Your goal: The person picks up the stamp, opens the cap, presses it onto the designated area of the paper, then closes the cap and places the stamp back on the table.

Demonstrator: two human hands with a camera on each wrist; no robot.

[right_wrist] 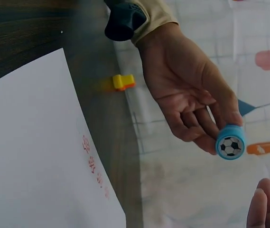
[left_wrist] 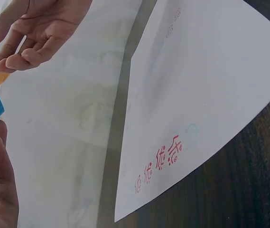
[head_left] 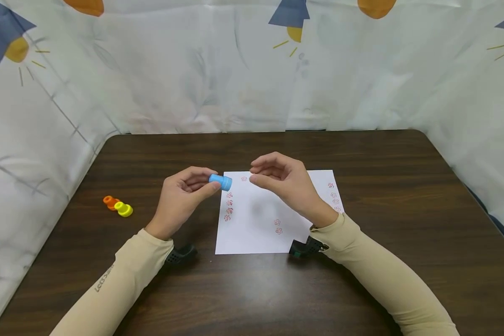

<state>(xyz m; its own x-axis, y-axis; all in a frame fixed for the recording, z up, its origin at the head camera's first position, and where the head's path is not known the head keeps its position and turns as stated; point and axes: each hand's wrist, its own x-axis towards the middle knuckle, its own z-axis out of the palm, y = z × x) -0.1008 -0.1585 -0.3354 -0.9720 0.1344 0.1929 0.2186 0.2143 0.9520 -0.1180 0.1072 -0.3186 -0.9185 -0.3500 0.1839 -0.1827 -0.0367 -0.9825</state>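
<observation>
My left hand (head_left: pixel 180 198) pinches a small blue toy stamp (head_left: pixel 220 182) between thumb and fingers, above the left edge of a white sheet of paper (head_left: pixel 252 240). In the right wrist view, the round end of the blue stamp (right_wrist: pixel 230 143) carries a soccer ball picture. My right hand (head_left: pixel 291 186) hovers over the paper with its fingers loosely bent and nothing in them, apart from the stamp. Red stamped marks (head_left: pixel 229 203) run down the paper's left side. Others sit at the top, lower middle and right edge. A faint pale blue ring (left_wrist: pixel 192 134) shows beside the red marks.
An orange stamp (head_left: pixel 110 202) and a yellow stamp (head_left: pixel 123 209) lie together on the dark wooden table (head_left: pixel 252 294), left of my left hand. A white printed curtain (head_left: pixel 172 70) encloses the table's back and sides.
</observation>
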